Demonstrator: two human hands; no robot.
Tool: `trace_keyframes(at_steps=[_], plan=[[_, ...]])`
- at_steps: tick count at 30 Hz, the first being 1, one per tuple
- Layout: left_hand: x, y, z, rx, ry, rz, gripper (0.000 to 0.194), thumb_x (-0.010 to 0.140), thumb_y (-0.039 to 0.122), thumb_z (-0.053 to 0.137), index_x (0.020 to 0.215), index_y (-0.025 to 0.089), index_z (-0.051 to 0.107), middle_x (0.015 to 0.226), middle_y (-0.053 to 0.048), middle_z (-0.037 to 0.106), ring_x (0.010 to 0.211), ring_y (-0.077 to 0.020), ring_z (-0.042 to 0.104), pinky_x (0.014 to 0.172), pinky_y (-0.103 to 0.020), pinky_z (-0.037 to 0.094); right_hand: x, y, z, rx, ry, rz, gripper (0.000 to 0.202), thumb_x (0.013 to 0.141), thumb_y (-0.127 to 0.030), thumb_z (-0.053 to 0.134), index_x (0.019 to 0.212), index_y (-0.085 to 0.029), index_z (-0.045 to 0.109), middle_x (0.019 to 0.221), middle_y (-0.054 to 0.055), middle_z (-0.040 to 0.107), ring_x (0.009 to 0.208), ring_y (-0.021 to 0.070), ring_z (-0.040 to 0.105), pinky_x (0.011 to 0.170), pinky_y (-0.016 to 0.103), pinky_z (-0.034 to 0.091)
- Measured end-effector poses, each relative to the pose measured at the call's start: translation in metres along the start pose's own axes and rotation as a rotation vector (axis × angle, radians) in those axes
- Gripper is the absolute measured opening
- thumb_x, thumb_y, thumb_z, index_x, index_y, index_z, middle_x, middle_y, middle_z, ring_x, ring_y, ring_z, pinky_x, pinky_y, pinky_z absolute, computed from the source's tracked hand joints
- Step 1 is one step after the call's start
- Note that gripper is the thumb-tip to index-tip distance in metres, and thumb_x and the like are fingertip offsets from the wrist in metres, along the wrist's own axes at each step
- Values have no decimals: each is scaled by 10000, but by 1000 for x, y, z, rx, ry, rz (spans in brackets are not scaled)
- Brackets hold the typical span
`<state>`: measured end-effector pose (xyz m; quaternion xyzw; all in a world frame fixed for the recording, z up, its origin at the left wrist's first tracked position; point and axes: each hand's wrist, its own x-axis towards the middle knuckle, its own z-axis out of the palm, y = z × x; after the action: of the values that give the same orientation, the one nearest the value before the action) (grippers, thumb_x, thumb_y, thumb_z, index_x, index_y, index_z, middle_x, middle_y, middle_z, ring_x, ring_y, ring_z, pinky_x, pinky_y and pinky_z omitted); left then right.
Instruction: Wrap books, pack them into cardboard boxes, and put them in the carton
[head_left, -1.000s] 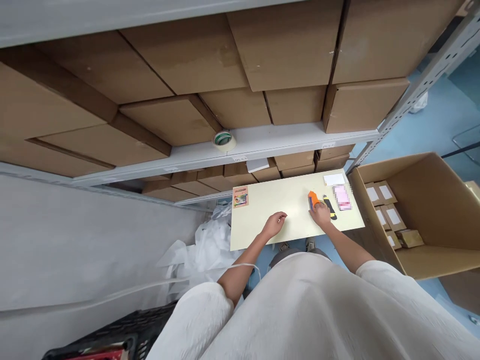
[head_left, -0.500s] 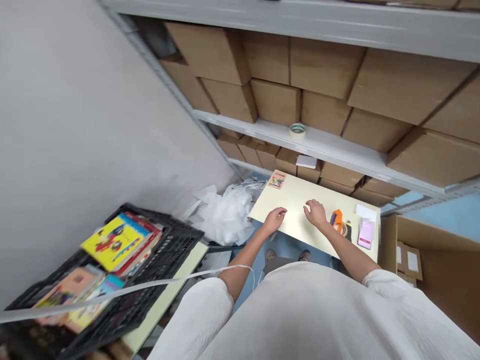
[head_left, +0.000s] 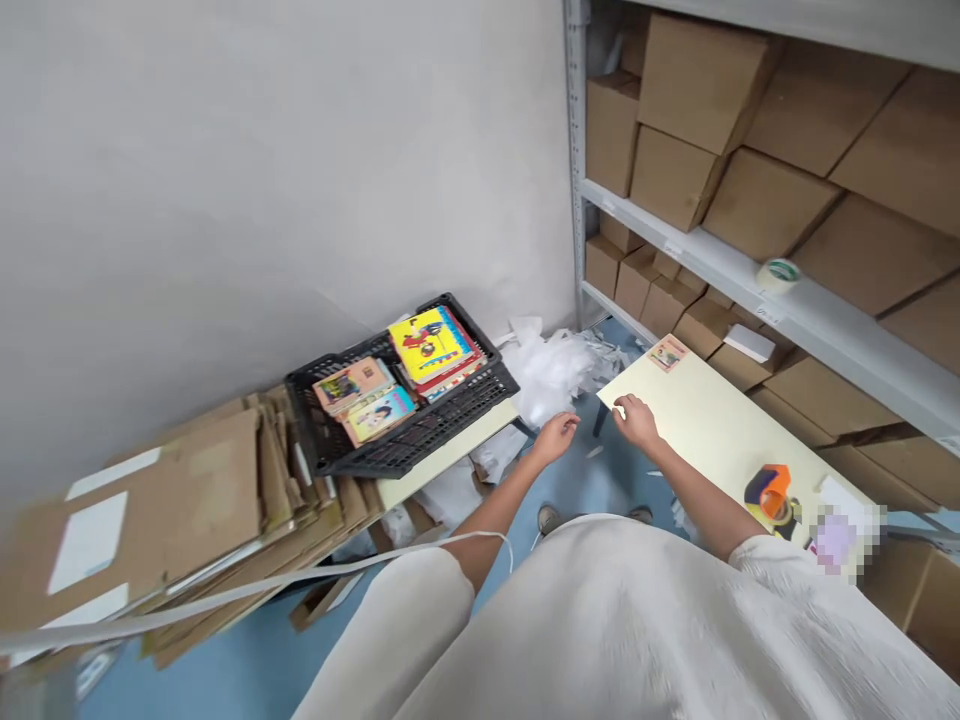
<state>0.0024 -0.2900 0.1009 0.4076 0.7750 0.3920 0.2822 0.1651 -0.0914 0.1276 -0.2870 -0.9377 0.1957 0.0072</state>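
Observation:
My left hand hangs in the air over the blue floor, fingers loosely bent and apart, with nothing in it. Close by, my right hand hovers at the left end of a cream table, also holding nothing, its fingers loosely spread. A small picture booklet lies at that table's far corner. Left of my left hand stands a black plastic crate on a second table. Inside it are stacked books, a yellow book on top of one pile and a pinkish book on another.
Flattened cardboard is piled left of the crate. Crumpled white paper lies by the wall. Shelves hold cardboard boxes and a tape roll. An orange tape dispenser sits on the right table. A white cable crosses my left arm.
My view and body have turned left, so the crate and cardboard pile show more fully. Both hands have moved off the middle of the cream table, still holding nothing.

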Motion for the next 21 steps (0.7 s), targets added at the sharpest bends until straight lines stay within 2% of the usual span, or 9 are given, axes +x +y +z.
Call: trace_keyframes(at_steps=[5,9,12,15,21], plan=[[-18,-44,-34,-17,-5,-11,277,932,145,567,1127,200,756,1198,-88,782,1055,-214,756,1005,-387,620,18,-53,36,-8,-70,6,263,1066,-264,532,1237,-192,719,1269,135,715,1153,267,654,992,341,466],[-11,-63,-47,-35,-26,-19,282,938,150,571,1157,198,743,1228,-97,770,1063,-221,755,1024,-406,616,37,-70,51,-3,-108,-7,266,1055,-249,535,1240,-202,720,1266,129,715,1159,265,658,1004,340,474],[6,-72,-46,-41,-11,-31,299,925,135,571,1165,198,737,1232,-95,765,1060,-220,747,1061,-422,601,60,-66,56,3,-142,-33,271,1046,-239,538,1242,-204,721,1253,126,717,1170,262,656,1022,338,477],[31,-81,-43,-50,17,-70,316,922,140,580,1189,207,736,1245,-89,757,1063,-219,743,1074,-423,595,96,-53,64,19,-188,-69,273,1035,-230,544,1237,-208,725,1237,121,720,1126,251,661,1025,340,484],[100,-102,-35,-103,110,-202,332,936,188,627,1250,220,730,1303,-95,725,1090,-236,752,1061,-435,605,201,-26,90,86,-294,-154,287,999,-180,559,1230,-173,729,1255,121,720,1098,228,665,1059,340,487]])
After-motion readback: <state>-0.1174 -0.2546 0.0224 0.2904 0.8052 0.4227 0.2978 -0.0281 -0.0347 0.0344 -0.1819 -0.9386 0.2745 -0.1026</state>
